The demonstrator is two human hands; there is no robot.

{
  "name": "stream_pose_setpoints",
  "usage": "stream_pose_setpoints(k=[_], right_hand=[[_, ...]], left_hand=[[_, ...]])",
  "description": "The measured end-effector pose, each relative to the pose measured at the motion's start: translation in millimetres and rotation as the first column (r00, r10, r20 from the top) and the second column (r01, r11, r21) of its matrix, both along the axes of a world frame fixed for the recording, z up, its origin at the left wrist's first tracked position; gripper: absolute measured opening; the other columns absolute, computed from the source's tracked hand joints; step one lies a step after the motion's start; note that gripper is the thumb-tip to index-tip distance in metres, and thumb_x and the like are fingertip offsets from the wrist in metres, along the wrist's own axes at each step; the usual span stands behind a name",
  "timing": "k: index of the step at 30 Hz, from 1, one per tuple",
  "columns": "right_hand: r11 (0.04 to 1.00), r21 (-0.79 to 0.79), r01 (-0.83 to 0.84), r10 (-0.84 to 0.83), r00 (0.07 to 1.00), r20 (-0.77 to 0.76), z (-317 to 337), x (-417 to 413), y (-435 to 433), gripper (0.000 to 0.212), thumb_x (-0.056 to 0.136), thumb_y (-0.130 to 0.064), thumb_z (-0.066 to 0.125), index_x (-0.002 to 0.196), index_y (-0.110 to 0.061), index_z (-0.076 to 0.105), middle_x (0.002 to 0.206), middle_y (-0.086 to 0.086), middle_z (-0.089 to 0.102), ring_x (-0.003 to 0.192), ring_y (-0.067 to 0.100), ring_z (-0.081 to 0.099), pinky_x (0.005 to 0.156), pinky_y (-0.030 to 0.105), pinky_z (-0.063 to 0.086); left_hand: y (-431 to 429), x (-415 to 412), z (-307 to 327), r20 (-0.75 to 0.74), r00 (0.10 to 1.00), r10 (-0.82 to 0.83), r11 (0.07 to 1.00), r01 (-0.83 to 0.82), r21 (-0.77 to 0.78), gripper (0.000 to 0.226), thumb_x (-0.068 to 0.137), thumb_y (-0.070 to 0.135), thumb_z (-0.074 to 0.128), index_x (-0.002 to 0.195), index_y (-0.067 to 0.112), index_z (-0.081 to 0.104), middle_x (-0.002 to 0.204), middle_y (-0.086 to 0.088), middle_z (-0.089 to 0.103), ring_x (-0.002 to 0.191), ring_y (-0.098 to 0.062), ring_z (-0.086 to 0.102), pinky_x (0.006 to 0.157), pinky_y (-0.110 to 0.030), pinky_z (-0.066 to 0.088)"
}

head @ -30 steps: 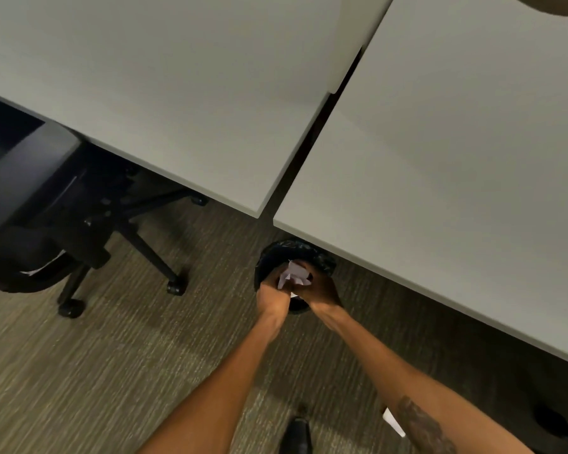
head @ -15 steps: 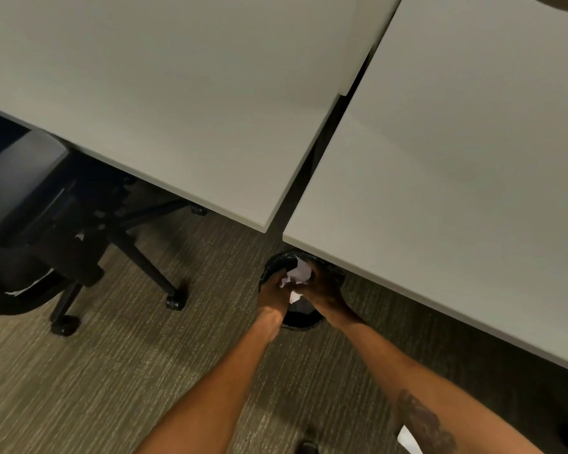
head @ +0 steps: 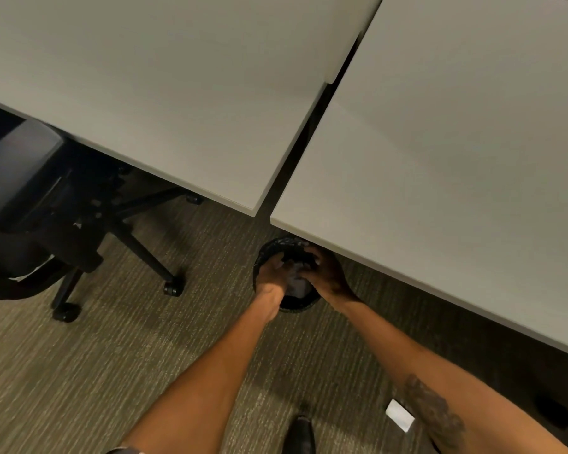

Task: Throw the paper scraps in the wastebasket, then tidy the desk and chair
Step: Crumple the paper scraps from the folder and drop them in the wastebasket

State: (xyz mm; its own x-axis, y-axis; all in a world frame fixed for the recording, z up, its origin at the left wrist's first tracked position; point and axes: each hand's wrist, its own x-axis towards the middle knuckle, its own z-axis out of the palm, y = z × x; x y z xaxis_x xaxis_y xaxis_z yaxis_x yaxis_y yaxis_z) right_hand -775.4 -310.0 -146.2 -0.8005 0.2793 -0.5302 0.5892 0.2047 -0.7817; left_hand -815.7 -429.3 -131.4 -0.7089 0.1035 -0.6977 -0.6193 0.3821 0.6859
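A small round black wastebasket (head: 298,306) stands on the carpet, partly under the right desk's (head: 456,158) front edge. My left hand (head: 271,273) and my right hand (head: 327,273) are both down inside its mouth, fingers curled around a crumpled wad of paper scraps (head: 295,281) held between them in shadow. Another white paper scrap (head: 399,420) lies on the floor by my right forearm. A black office chair (head: 40,224) on castors sits at the left, half under the left desk (head: 161,93).
A narrow dark gap runs between the two grey desks. The chair's legs and castors (head: 173,288) spread toward the basket. A pale strip (head: 30,273) shows at the chair's seat edge. My dark shoe (head: 300,435) is at the bottom edge.
Both hands have gone down with the paper wad from above the rim into the wastebasket. The paper now sits lower and darker between the fingers.
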Motion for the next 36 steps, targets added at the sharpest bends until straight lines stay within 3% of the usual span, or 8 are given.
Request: stream_pose_setpoints(k=[6,10,15,20,22,26,29,36], right_hand=[[0.999,0.039,0.017,-0.015,0.998,-0.056,8,15,6,0.059,0.084,-0.018,0.073,0.139,-0.018,0.052,0.142,0.005,0.05,0.13,0.022,0.049,0.103,0.041,0.05],[1.0,0.021,0.023,-0.022,0.998,-0.05,8,26,7,0.055,0.085,-0.016,0.072,0.136,-0.022,0.054,0.142,0.004,0.049,0.121,0.016,0.051,0.082,0.019,0.05],[0.996,0.084,-0.04,0.043,0.999,-0.034,20,63,9,0.059,0.087,-0.028,0.072,0.14,-0.031,0.049,0.144,0.0,0.048,0.125,0.014,0.05,0.094,0.024,0.047],[1.0,0.02,-0.004,0.005,0.998,-0.067,45,98,14,0.07,0.076,-0.055,0.069,0.14,-0.037,0.047,0.138,-0.007,0.048,0.118,0.007,0.046,0.093,0.024,0.043],[1.0,0.019,0.001,0.0,0.999,-0.046,49,112,18,0.063,0.083,-0.038,0.069,0.141,-0.039,0.045,0.144,-0.003,0.047,0.118,0.008,0.05,0.093,0.023,0.043],[0.998,0.063,0.002,-0.005,0.999,0.043,53,141,30,0.056,0.091,-0.019,0.061,0.142,-0.035,0.044,0.132,0.003,0.056,0.064,-0.004,0.058,0.058,0.013,0.047],[0.997,0.07,0.026,-0.03,0.998,0.058,61,164,39,0.05,0.093,-0.019,0.06,0.141,-0.026,0.047,0.117,0.006,0.063,0.05,-0.001,0.058,0.047,0.015,0.046],[0.989,0.142,0.032,-0.028,0.999,-0.033,82,222,67,0.05,0.092,-0.015,0.063,0.141,-0.019,0.05,0.128,0.008,0.059,0.109,0.022,0.063,0.094,0.042,0.055]], left_hand=[[-5,16,7,0.002,0.995,0.096,0.992,-0.096,0.085,0.041,0.101,0.01,0.051,0.142,0.012,0.05,0.144,-0.011,0.054,0.134,-0.028,0.051,0.095,-0.025,0.042],[-3,28,9,0.039,0.989,0.141,0.985,-0.144,0.091,0.039,0.099,0.017,0.056,0.138,0.014,0.055,0.138,-0.008,0.059,0.128,-0.026,0.056,0.079,-0.019,0.047],[2,60,22,0.065,0.991,0.115,0.992,-0.112,-0.053,0.05,0.094,0.031,0.059,0.139,0.011,0.053,0.131,-0.013,0.061,0.12,-0.03,0.057,0.108,-0.042,0.046],[5,85,38,0.016,1.0,-0.004,0.997,0.006,-0.077,0.035,0.095,0.022,0.056,0.128,0.01,0.06,0.12,-0.01,0.063,0.103,-0.021,0.056,0.092,-0.034,0.046],[9,96,43,0.007,0.999,-0.032,0.996,0.032,-0.081,0.035,0.096,0.026,0.056,0.128,0.012,0.059,0.12,-0.01,0.063,0.105,-0.023,0.056,0.096,-0.037,0.046],[19,122,55,-0.027,0.997,-0.079,0.995,0.077,-0.061,0.029,0.097,0.028,0.056,0.122,0.015,0.062,0.122,-0.008,0.064,0.106,-0.021,0.056,0.091,-0.033,0.042],[31,141,63,-0.045,0.99,-0.13,0.991,0.128,-0.049,0.038,0.098,0.032,0.056,0.131,0.014,0.057,0.134,-0.009,0.059,0.12,-0.024,0.054,0.103,-0.039,0.043],[66,192,74,-0.041,0.979,-0.2,0.979,0.198,-0.045,0.055,0.098,0.031,0.059,0.148,0.016,0.043,0.154,-0.004,0.044,0.14,-0.022,0.041,0.116,-0.035,0.031]])
